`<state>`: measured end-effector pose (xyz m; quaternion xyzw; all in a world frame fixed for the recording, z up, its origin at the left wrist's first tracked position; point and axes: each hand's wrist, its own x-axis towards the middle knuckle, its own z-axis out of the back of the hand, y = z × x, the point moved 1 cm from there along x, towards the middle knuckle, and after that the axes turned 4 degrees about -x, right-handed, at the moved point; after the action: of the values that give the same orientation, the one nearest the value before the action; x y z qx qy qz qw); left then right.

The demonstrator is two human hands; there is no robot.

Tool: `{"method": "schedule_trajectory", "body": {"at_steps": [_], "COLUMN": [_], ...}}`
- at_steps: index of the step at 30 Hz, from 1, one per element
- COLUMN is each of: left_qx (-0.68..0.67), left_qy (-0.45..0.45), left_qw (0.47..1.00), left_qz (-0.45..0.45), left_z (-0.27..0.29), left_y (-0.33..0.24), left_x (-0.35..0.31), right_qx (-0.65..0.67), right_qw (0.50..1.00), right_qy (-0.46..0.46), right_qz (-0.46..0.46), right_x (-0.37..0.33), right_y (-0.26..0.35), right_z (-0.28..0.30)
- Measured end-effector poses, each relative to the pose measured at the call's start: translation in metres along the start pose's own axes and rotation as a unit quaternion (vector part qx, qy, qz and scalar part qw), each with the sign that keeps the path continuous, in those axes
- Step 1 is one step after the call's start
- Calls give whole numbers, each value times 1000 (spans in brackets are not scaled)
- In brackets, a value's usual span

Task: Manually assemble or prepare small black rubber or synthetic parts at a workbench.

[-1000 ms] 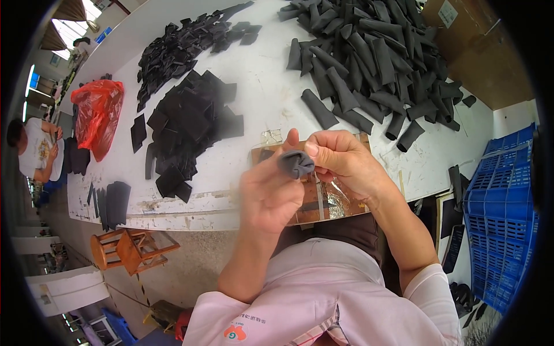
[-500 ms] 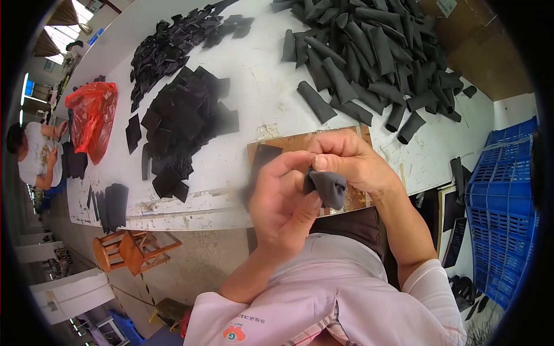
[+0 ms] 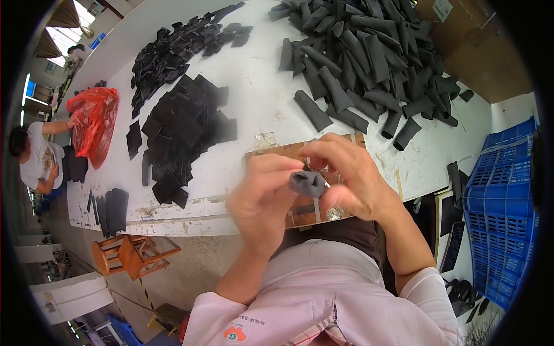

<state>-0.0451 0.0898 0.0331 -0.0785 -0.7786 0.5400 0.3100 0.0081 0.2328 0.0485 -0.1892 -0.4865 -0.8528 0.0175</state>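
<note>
A small dark grey tube of foam-like or cloth-like material point(image 3: 306, 183) is held above the table's near edge, its folded end facing up. My left hand point(image 3: 261, 193), blurred by motion, is closed round it from the left. My right hand point(image 3: 359, 179) is on the other side, thumb and forefinger spread apart around the tube; whether a fingertip touches it is hard to see. Beneath both hands lies a brown board point(image 3: 355, 142) with strips of shiny tape.
Many similar grey tubes point(image 3: 369, 63) are heaped at the far right beside a cardboard box point(image 3: 476, 55). Flat black pieces point(image 3: 183, 124) lie piled on the left of the white table point(image 3: 262, 86). Blue crates point(image 3: 499, 213) stand at right, a wooden stool point(image 3: 135, 256) at left. Another person point(image 3: 41, 155) handles a red bag point(image 3: 95, 124).
My right hand's fingers have come off the tube and spread apart. The tube and my left hand have shifted slightly left. The other person's arm has reached to the red bag.
</note>
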Motion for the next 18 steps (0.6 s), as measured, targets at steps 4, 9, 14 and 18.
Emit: {"method": "schedule_trajectory", "body": {"at_steps": [4,9,14,18], "left_qx": [-114,-167,-72,-23], "left_qy": [-60,-34,125,117], "left_qw": [990,978,989,990], "left_qz": [50,123,26,74], "left_z": [6,2,2,4], "left_y": [5,19,5,26], "left_x": [-10,-11,19,10], "right_qx": [-242,-196,-176,-90], "right_qw": [961,976,979,993], "right_qy": [68,32,36,5], "right_qz": [117,84,94,78], "right_x": [-1,-18,-10,-24], "right_y": [5,-23,-11,-40], "right_z": [-7,-20,-12,-32]}}
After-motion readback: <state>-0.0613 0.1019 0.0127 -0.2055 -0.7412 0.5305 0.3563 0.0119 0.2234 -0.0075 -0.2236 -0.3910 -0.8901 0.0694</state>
